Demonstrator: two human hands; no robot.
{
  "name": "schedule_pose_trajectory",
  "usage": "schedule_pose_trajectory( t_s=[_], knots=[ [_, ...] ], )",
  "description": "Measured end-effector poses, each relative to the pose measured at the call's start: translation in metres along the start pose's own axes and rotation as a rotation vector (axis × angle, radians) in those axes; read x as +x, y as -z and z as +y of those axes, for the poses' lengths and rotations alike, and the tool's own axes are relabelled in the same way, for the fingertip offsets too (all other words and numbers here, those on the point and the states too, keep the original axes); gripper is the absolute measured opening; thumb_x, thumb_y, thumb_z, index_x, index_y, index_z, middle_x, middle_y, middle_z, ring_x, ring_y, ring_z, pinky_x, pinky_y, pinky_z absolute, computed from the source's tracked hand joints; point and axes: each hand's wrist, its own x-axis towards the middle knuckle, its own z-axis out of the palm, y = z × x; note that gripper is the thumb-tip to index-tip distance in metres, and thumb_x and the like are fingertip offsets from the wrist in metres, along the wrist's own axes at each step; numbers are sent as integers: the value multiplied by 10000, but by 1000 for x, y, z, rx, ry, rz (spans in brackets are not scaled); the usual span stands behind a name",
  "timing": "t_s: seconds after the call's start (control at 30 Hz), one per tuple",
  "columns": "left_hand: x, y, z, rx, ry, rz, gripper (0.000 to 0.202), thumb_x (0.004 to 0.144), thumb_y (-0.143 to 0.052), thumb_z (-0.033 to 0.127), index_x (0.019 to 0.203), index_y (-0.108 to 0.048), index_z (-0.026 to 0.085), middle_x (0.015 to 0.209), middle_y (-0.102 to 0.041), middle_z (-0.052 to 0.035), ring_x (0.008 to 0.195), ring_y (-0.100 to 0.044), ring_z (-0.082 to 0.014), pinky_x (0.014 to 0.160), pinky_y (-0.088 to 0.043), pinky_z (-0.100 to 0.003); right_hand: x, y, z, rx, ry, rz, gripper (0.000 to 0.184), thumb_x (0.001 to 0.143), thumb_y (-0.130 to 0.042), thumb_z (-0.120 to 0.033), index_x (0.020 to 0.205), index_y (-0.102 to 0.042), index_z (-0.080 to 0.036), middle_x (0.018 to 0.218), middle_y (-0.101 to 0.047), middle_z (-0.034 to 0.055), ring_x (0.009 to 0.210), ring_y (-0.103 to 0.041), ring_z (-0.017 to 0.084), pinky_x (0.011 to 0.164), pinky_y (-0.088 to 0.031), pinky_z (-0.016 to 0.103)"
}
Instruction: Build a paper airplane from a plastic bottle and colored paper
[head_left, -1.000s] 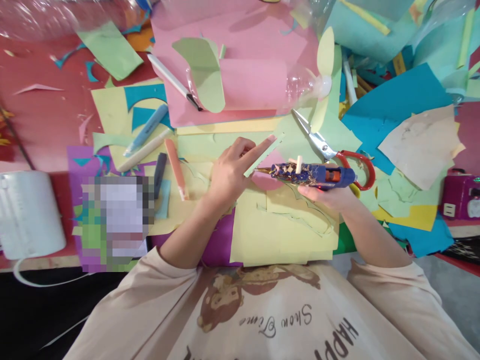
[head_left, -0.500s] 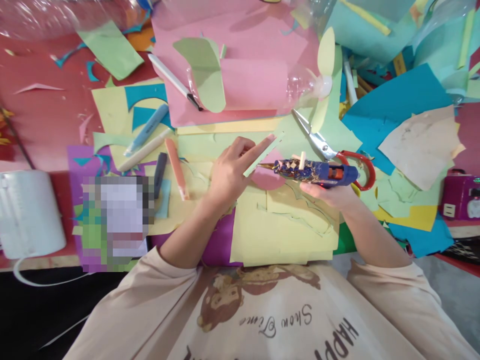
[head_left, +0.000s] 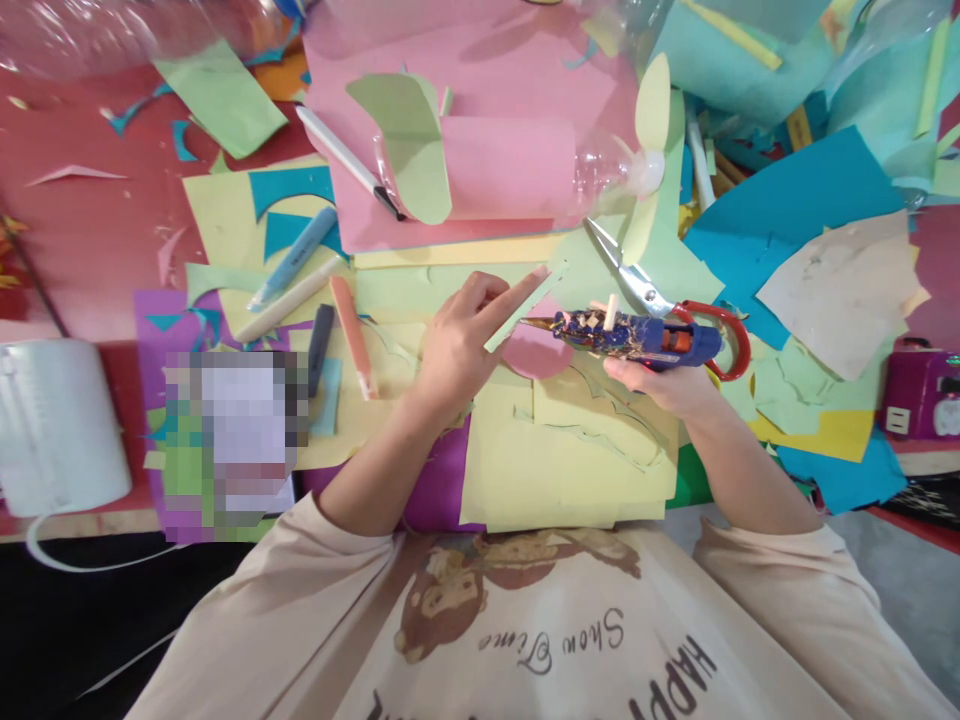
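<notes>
My left hand (head_left: pixel 469 335) is closed on a narrow pale green paper strip (head_left: pixel 527 306), its index finger stretched along the strip. In my right hand (head_left: pixel 660 385) is a blue glue gun (head_left: pixel 637 338), its front caked with paper bits and dried glue. The gun's metal nozzle points left, close to the strip's edge. Under them lies a round pink paper piece (head_left: pixel 537 345). Just beyond the gun, open scissors (head_left: pixel 652 296) with red handles rest on pale green paper. Above the hands lies a plastic bottle (head_left: pixel 510 168) wrapped in pink paper, with green paper fins and blades.
Several markers lie at the left, among them an orange one (head_left: pixel 352 335) and a blue one (head_left: pixel 294 258). A white pen (head_left: pixel 349 160) rests on pink paper. A white case (head_left: pixel 64 425) stands far left, a purple box (head_left: pixel 926 395) far right. Blue paper (head_left: pixel 802 220) covers the right side.
The glue gun in my right hand has shifted slightly right and up, its nozzle drawing a little away from the lower end of the strip. My left hand stays nearly still.
</notes>
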Motion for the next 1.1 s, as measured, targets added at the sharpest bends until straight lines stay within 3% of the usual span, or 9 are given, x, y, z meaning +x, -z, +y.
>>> schedule_pose_trajectory(
  t_s=[0.17, 0.5, 0.87, 1.1],
  knots=[
    [0, -1, 0, -24, -16, 28, 646, 839, -430, 16, 1409, -441, 319, 933, -501, -15, 833, -500, -116, 778, -450, -237, 0, 0, 1, 9, 15, 13, 190, 728, -731, -392, 743, -649, -220, 663, -639, 18, 737, -645, 201, 598, -528, 296],
    [0, -1, 0, 10, 5, -1, 649, 820, -430, 5, 1397, -464, 301, 931, -507, -20, 811, -496, -118, 724, -444, -225, 0, -2, -4, -19, 22, -41, 219, 721, -704, -389, 621, -586, -234, 573, -569, -4, 698, -622, 192, 597, -508, 294],
    [-1, -1, -1, 24, 15, -10, 590, 858, -432, 51, 1392, -476, 298, 933, -519, -23, 795, -494, -118, 698, -436, -219, -1, -3, -8, 10, -7, -52, 174, 719, -705, -346, 652, -621, -210, 588, -546, -17, 559, -498, 120, 516, -440, 255],
    [0, -2, -1, -1, 35, 11, 525, 919, -415, 101, 1400, -470, 305, 924, -519, -24, 815, -505, -114, 742, -454, -227, 2, 2, -5, 29, -18, 13, 179, 733, -694, -359, 713, -641, -190, 644, -578, -19, 509, -438, 82, 488, -406, 240]
  ],
)
